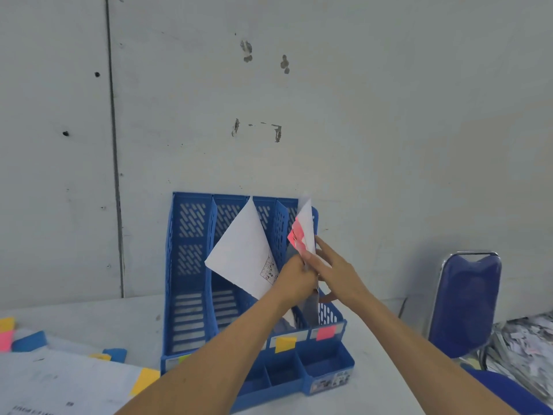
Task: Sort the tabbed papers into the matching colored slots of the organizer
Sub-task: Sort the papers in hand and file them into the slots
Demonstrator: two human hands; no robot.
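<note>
At the organizer's (188,265) rightmost slot, above its pink label (326,332), the left hand (294,278) pinches the pink-tabbed paper (303,232), partly entered; right hand (338,271) steadies it, fingers straight (colours match). Next move: lower it fully, then let go

One organizer (188,265), four slots (191,235), one pink-tabbed paper (303,232), one chair (466,304)

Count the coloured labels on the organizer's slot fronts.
3: pink label on the rightmost slot, yellow label next to it, yellow-green label on the leftmost. The left forearm may hide another.
</note>
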